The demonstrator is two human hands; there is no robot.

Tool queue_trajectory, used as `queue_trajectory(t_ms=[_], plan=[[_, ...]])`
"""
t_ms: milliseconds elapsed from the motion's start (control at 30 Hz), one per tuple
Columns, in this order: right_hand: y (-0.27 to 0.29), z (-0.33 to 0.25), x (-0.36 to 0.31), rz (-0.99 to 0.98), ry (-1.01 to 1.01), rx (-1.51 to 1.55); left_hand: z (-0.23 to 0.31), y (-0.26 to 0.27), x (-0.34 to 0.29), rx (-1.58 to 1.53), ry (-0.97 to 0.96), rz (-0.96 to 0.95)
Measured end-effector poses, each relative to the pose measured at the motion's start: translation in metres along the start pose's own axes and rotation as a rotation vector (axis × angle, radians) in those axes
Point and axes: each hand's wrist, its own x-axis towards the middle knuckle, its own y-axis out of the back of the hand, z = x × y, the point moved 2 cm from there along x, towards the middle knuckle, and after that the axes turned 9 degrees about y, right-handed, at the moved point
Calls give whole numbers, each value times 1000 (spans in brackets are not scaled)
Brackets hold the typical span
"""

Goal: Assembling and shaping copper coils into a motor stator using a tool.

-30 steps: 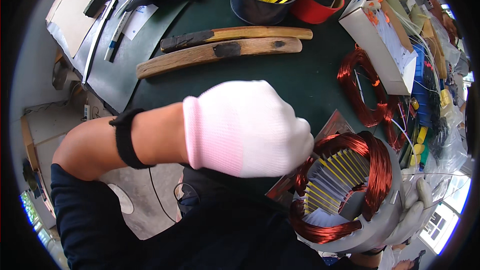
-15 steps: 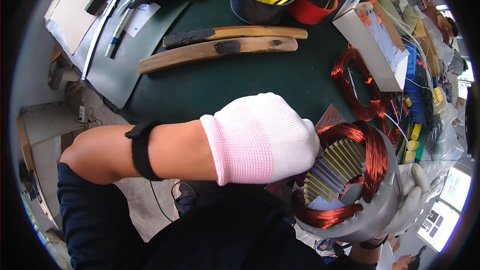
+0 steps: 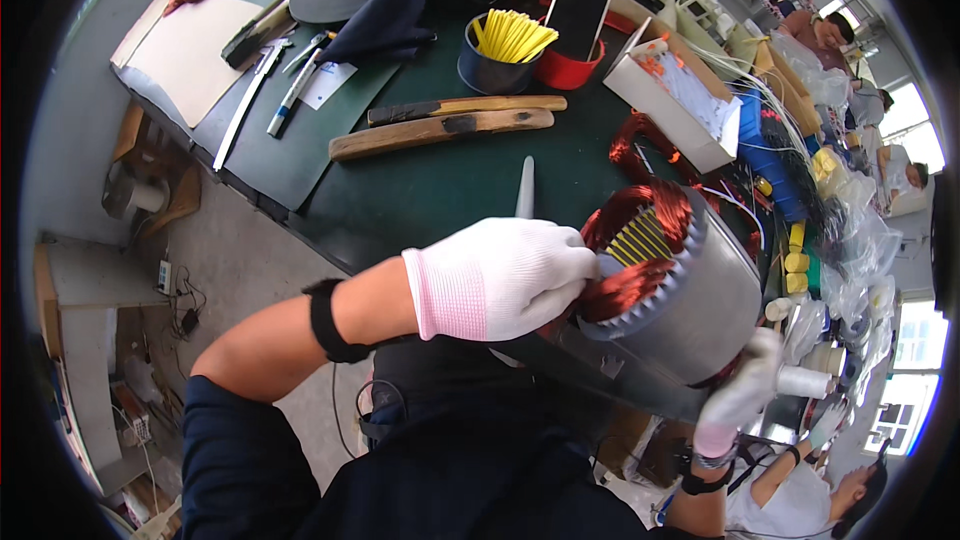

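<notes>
My left hand [image 3: 505, 275], in a white knitted glove with a pink cuff, is closed at the near left of a motor stator [image 3: 695, 305]. From behind its knuckles a grey tapered strip [image 3: 526, 187] sticks up; the grip on it is hidden. Its fingertips touch or nearly touch the copper windings [image 3: 635, 285] at the stator's open end. Yellow strips [image 3: 642, 240] line the slots inside. At the other end of the stator, my gloved right hand [image 3: 745, 385] is closed around the rim, its fingertips partly hidden.
Two curved wooden sticks [image 3: 450, 130] lie on the green table. Beyond stand a blue tub [image 3: 490, 72] of yellow strips, a red tub [image 3: 570, 68] and a white box [image 3: 680, 105]. A copper coil [image 3: 632, 140] lies near the box. People [image 3: 800, 495] sit at the right.
The stator has turned, showing more of its grey outer side. The grey strip has come into view above my left hand. My right hand now shows at the far end, and the view has shifted.
</notes>
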Motion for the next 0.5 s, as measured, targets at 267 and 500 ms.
queue_trajectory(t_ms=[267, 500], plan=[[-27, -41, -16, -135, -40, 167, 8, -21, -6, 80, -76, 196], [-23, -52, 6, -38, -241, 416, 14, -39, 0, -396, 220, 340]])
